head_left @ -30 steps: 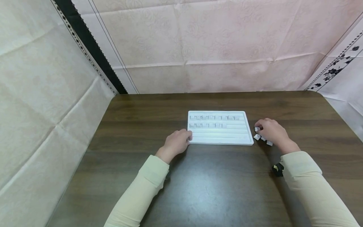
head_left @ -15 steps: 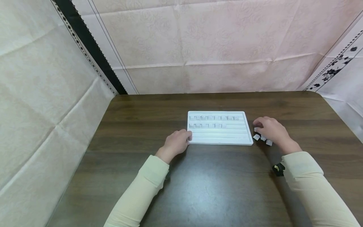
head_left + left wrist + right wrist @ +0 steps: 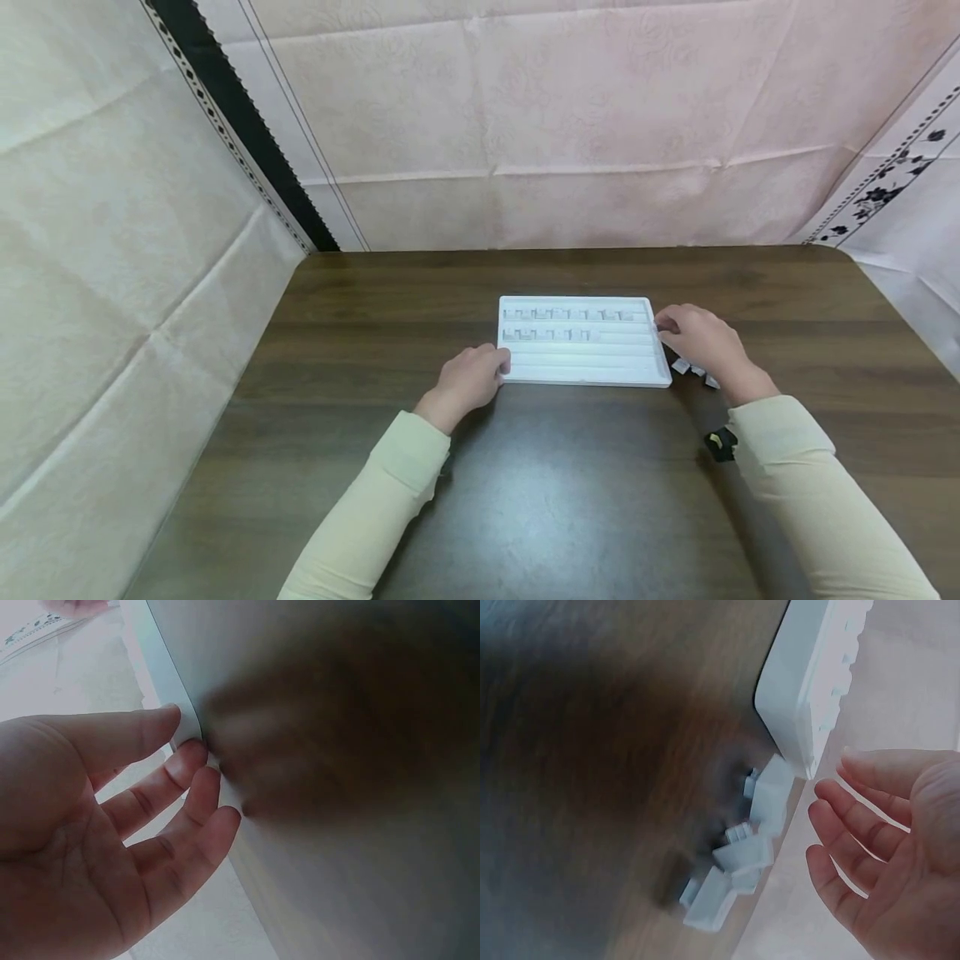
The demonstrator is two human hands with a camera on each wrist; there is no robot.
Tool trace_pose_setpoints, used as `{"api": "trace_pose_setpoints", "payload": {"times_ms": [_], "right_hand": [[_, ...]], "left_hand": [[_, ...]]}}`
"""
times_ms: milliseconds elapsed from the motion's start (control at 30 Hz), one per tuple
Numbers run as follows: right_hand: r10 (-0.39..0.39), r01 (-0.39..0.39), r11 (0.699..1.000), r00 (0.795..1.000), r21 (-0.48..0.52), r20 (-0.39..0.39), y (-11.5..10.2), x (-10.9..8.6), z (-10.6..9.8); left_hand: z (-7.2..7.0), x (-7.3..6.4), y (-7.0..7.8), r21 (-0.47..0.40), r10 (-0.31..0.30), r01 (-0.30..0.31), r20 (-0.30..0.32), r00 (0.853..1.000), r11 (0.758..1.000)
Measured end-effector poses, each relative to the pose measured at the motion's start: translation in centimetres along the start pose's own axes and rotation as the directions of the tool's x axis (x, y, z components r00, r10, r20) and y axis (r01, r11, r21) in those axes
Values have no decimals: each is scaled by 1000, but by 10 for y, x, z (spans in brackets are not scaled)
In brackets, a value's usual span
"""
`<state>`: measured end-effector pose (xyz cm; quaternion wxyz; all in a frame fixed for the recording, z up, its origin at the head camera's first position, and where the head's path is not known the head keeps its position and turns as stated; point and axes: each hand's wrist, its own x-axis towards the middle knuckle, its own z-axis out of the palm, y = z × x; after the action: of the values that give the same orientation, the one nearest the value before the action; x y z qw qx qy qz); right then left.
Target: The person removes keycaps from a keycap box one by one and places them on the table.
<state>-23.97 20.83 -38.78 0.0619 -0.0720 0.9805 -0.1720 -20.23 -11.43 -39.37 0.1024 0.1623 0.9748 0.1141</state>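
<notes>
A flat white tray (image 3: 577, 358) with rows of raised ridges lies on the table; its two upper rows hold small pale pieces. My left hand (image 3: 467, 377) grips the tray's left edge, thumb above and fingers bent below in the left wrist view (image 3: 112, 817). Over the tray's right edge is my right hand (image 3: 699, 337), thumb and index finger together on a small white block (image 3: 661, 328), mostly hidden by the fingers. In the right wrist view that hand (image 3: 885, 840) has its fingers bent, and the block cannot be made out there.
Several loose white blocks with small pegs (image 3: 772, 796) lie by the tray's near right corner, partly under the right hand in the head view. The brown wooden table (image 3: 420, 292) meets a pale cloth (image 3: 600, 108) at its far edge.
My right hand has moved left from the loose blocks to the tray's right edge. The uppermost loose block is gone from its spot. The left hand keeps its place on the tray.
</notes>
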Motion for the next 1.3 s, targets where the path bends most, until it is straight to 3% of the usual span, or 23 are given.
{"api": "trace_pose_setpoints", "payload": {"times_ms": [700,1300], "right_hand": [[-119,119,993,993,17,2,-34,15,14],[-147,148,989,989,0,16,-55,23,26]], "left_hand": [[0,-2,0,26,3,-3,-7,1000,1000],[-2,1,-1,16,2,-3,4,1000,1000]]}}
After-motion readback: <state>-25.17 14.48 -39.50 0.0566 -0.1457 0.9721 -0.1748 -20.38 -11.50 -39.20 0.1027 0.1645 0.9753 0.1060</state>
